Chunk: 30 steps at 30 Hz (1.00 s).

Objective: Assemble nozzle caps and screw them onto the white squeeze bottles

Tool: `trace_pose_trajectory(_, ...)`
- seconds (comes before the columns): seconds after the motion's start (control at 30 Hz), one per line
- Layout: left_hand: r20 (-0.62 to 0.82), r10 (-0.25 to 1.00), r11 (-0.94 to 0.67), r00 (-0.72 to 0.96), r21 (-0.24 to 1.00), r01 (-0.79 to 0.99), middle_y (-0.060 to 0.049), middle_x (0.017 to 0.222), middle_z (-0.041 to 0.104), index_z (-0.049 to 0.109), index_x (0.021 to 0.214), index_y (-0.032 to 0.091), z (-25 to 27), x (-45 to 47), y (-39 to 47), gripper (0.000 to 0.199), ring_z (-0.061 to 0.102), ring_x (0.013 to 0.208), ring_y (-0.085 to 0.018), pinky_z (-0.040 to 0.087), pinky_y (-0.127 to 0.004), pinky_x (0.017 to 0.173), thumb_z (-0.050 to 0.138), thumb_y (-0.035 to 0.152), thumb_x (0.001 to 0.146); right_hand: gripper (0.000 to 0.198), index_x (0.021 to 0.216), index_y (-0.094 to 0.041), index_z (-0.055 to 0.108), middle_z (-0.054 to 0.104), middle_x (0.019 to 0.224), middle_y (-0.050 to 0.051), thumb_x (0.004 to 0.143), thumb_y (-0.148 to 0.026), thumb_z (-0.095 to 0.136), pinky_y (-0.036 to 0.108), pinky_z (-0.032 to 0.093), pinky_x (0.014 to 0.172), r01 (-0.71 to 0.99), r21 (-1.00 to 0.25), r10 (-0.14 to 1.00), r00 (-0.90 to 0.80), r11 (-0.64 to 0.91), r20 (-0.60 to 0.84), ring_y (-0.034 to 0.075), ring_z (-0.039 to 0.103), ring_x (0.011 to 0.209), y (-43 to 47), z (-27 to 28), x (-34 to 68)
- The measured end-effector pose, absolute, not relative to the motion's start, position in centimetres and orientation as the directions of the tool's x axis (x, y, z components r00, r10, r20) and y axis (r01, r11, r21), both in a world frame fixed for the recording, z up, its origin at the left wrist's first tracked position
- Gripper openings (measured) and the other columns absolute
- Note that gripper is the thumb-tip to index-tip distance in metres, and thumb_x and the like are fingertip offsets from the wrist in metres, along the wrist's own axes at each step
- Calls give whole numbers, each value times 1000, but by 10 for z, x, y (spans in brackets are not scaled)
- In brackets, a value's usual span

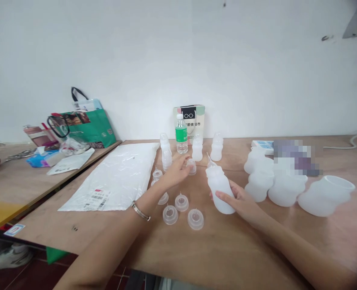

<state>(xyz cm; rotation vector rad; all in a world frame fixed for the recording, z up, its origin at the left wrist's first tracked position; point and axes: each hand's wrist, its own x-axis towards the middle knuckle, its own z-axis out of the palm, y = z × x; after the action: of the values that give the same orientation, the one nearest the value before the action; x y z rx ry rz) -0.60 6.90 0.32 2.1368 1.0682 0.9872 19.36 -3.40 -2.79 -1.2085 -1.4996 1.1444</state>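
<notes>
My right hand (231, 197) is wrapped round a frosted white squeeze bottle (219, 189), which tilts to the left. A thin clear nozzle tip rises from its top, uncovered. Further off, my left hand (181, 171) has its fingers around a clear domed cap (191, 166), at or just above the tabletop; its thumb is hard to see. Between my arms lie several clear nozzle lids, among them a near lid (196, 218), another lid (170, 215) and a third lid (181, 202). More clear lids are partly hidden behind my left forearm.
Open-mouthed bottles (326, 197) stand in a group at the right. Capped bottles (216, 147) stand near a water bottle (181, 139) and a paper bag (198, 121) by the wall. A white plastic mailer (115, 173) covers the table's left part. A green bag (96, 127) sits beyond it.
</notes>
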Motion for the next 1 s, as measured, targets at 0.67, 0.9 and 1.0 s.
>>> trace_pose_trajectory(0.67,554,752,-639,356,745,191,-6,111,60,55,111,20,25,5,29,32,54,100,-18,41,-31,88,50,37,85,45,115,-21,52,63,102,5,76,-43,59,33,50,72,296,-930,968,-188,215,164,22,60,88,-32,-32,189)
trace_pose_trajectory(0.9,601,646,-739,471,647,189,-4,119,59,49,126,24,15,7,13,40,54,106,-17,42,-31,91,48,31,87,37,99,-19,58,62,79,1,74,-46,60,28,46,59,323,-923,971,-180,209,157,18,56,68,-39,-30,185)
trace_pose_trajectory(1.0,613,637,-744,468,647,165,-4,118,59,50,124,23,15,8,10,38,55,105,-16,42,-30,93,50,29,86,35,96,-19,59,61,77,1,73,-46,61,27,45,60,329,-920,973,-148,215,174,18,55,68,-43,-28,183)
